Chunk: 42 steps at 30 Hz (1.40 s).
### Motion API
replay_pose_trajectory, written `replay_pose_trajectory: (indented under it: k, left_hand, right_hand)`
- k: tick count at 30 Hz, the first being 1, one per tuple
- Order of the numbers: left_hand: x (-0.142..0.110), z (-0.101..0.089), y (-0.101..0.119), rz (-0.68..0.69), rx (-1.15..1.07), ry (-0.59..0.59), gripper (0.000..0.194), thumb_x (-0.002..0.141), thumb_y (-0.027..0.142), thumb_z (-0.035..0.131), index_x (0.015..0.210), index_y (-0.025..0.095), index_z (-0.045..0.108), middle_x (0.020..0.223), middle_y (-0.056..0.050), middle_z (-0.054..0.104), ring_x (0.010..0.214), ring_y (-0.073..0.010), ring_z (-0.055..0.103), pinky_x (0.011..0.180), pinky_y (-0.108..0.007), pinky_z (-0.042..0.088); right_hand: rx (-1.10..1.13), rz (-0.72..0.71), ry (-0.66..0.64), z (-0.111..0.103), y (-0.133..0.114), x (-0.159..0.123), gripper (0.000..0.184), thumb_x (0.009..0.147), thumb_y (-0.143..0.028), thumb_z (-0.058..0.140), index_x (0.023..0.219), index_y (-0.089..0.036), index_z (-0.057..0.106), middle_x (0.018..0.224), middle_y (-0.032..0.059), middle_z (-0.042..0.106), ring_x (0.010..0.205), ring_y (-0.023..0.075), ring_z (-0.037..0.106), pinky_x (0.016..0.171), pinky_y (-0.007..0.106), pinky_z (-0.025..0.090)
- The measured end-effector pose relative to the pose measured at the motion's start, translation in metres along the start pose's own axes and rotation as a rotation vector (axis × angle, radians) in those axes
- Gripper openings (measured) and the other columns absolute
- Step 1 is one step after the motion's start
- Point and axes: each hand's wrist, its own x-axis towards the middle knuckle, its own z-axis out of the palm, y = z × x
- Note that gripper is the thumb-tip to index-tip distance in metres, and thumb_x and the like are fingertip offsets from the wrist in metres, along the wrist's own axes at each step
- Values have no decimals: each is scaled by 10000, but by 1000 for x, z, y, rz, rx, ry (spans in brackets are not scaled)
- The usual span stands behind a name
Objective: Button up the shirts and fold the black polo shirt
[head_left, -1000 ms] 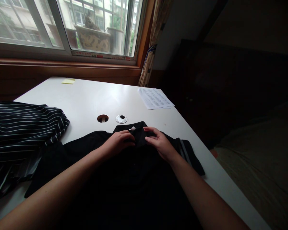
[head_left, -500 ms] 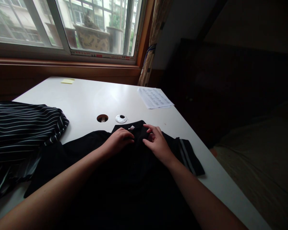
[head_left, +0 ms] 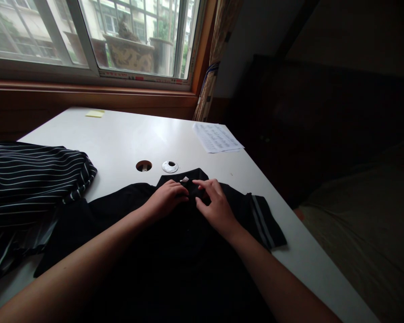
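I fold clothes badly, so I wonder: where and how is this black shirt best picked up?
Probably by both shoulders, just outside the collar, coming from the near side: the black shirt lies spread out, collar toward the window, sleeves out to either side.

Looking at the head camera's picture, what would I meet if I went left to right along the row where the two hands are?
Black-and-white striped cloth → left hand → right hand → the black shirt's grey-striped sleeve end.
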Motion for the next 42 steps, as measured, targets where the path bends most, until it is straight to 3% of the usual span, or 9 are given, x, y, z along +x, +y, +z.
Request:
replay_pose_trajectory:
  k: [7,14,19,30,36,42]
  left_hand:
    - [0,-2,2,-19,-16,8,64,868,219,680,919,188,704,921,-59,719,892,-222,603,833,-361,490]
    - [-1,-2,2,-9,-27,19,67,868,230,678,927,202,696,922,-49,714,915,-223,599,848,-364,498]
    - [-2,-1,3,-41,-40,34,57,866,241,680,908,202,681,918,-49,695,902,-216,621,820,-343,513]
    - [-2,0,3,-57,-15,46,80,844,198,707,916,180,677,901,-53,692,874,-216,634,789,-327,510]
    - [-1,0,4,-83,-5,30,91,849,198,709,930,170,680,913,-56,693,875,-215,628,788,-327,506]
    - [-1,-2,7,-98,14,28,85,848,205,711,924,179,682,906,-50,702,879,-216,629,784,-324,505]
  right_hand:
    - [125,42,42,3,2,1,504,818,-96,609,1258,-337,565,1102,30,521,839,157,580,843,351,550]
    - [-99,-14,109,10,0,-2,586,820,-57,577,1308,-378,532,1008,34,485,883,196,573,873,390,540]
    - [-118,-44,100,13,-4,-3,622,822,-61,573,1337,-405,516,959,25,479,837,195,564,839,372,536]
    - [206,150,92,19,15,2,538,766,-144,650,1268,-322,574,849,-18,488,773,154,529,788,311,500]
    - [483,270,91,24,23,3,522,727,-193,716,1220,-309,591,799,-50,425,730,122,504,774,279,483]
    - [624,325,106,26,24,3,534,693,-207,751,1194,-318,601,796,-59,416,713,113,511,768,280,486]
